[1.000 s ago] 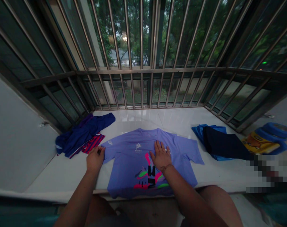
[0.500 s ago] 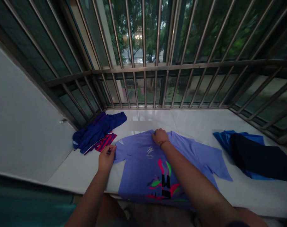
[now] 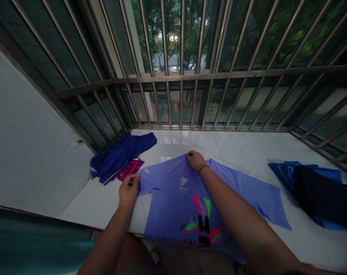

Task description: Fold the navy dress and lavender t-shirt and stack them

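A lavender T-shirt (image 3: 167, 206) with a white emblem and a bright multicoloured print lies spread on the white tiled ledge (image 3: 104, 198), its lower part reaching over the front edge. My left hand (image 3: 129, 187) pinches the end of the sleeve on the left. At the collar, my right hand (image 3: 195, 159) is closed on the fabric near the left shoulder and lifts it slightly. The right forearm crosses over the shirt and hides part of its chest and right side.
Dark blue clothing (image 3: 124, 152) is heaped at the left, over a red-and-blue striped piece (image 3: 131, 169). Folded blue (image 3: 284, 170) and black garments (image 3: 328, 194) lie at the right. Metal window bars (image 3: 181, 76) stand behind the ledge, and a white wall (image 3: 33, 145) borders the left.
The right hand has closed on the collar fabric and drawn it up a little, pulling the shoulder line taut. My left hand keeps its pinch on the sleeve. The view has shifted slightly.
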`<state>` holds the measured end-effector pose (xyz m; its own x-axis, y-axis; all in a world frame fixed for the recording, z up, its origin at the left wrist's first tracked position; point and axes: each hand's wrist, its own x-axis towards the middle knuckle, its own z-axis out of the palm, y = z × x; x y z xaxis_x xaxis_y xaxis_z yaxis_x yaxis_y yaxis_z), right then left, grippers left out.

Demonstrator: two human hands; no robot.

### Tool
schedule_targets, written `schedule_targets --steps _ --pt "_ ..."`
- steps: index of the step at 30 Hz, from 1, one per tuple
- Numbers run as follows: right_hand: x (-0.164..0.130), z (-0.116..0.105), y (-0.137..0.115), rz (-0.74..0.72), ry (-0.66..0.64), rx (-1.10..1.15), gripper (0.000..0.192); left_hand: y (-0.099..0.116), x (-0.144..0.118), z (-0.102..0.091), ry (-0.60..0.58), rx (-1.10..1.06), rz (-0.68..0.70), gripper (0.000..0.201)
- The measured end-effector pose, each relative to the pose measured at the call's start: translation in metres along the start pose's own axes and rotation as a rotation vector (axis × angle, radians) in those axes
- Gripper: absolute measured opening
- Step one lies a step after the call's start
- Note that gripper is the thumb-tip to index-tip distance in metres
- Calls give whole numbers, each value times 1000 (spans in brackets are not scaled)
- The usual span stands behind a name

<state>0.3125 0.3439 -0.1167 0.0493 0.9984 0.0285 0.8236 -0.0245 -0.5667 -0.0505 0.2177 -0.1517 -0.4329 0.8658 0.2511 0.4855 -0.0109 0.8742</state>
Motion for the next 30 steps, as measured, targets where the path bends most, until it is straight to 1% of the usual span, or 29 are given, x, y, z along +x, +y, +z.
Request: schedule_targets --steps 5,10,14,16,20,23,25,28,30 --pt "7 7 -1 24 19 26 22 -3 3 2 65 101 -26 40" --pt "6 18 1 70 11 27 22 -7 5 4 66 165 -22 37" --pt "2 24 1 69 10 23 22 -8 6 6 156 225 40 40" --pt "-1 26 0 67 17 20 23 -10 8 9 175 252 82 42" --pt "-3 25 1 70 36 27 22 -12 13 15 135 289 128 40" --pt "-3 24 1 65 49 50 21 -10 12 14 74 273 161 37" --pt "-3 22 1 55 60 72 21 -7 9 11 53 227 131 36" --pt "-3 19 1 33 81 104 22 -3 3 6 83 122 23 40" --pt "-3 17 0 17 97 118 24 -2 1 6 94 38 -25 41"
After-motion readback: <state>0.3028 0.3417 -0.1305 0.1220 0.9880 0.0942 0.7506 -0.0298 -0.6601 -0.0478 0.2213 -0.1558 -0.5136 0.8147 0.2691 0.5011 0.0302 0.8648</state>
